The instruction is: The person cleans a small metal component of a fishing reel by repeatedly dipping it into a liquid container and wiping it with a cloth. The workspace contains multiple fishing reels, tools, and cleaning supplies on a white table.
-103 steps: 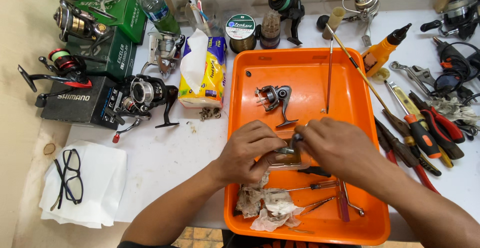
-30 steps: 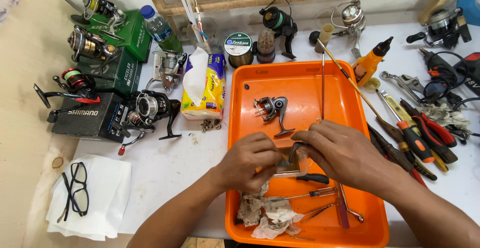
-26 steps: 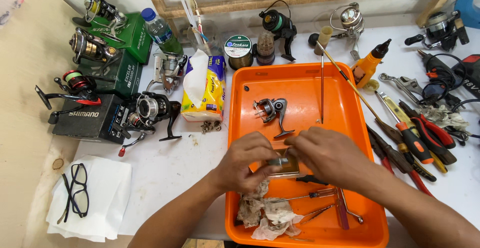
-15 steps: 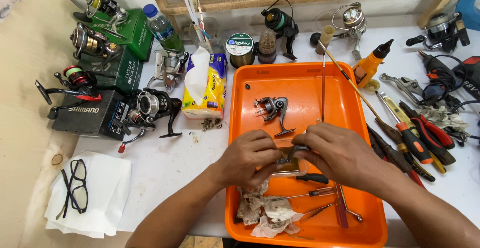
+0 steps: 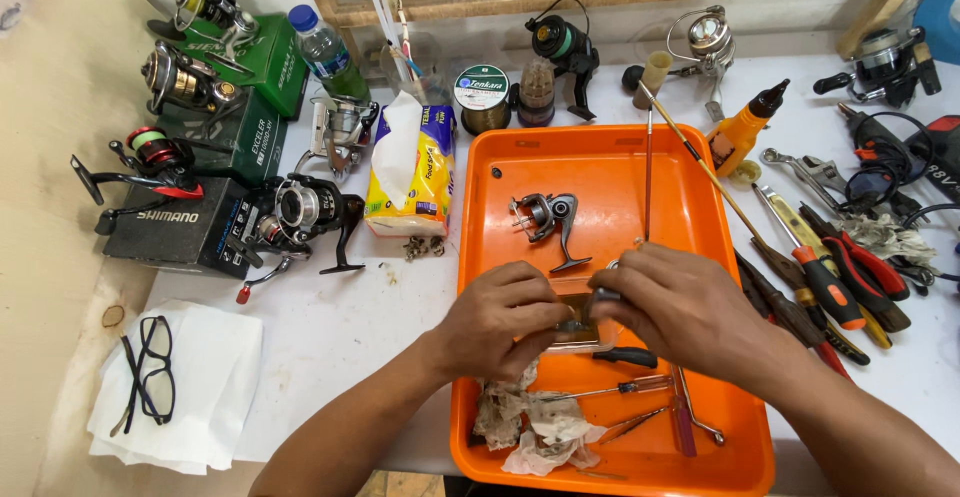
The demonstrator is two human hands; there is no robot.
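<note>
Both hands meet over the middle of an orange tray [image 5: 480,257] that sits on a white worktable [image 5: 350,317]. The left hand [image 5: 500,322] is curled closed around a small brass-coloured metal part [image 5: 578,319], of which only a short stretch shows between the two hands. The right hand [image 5: 680,307] comes in from the other side with its fingertips pinched on the same part, touching the left hand's fingers. Just beyond the hands, a grey reel body [image 5: 545,219] lies on the tray floor, apart from them. Nearer the person, crumpled dirty tissue [image 5: 525,427] lies in the tray under the left wrist, and small screwdrivers [image 5: 610,389] lie beside it, below the right hand. Left of the tray stands a yellow tissue pack [image 5: 415,172], with several fishing reels [image 5: 300,217] on dark boxes further left. Black glasses [image 5: 150,367] rest on a white cloth at the table's near left. Pliers and screwdrivers [image 5: 830,277] lie to the tray's right.
</note>
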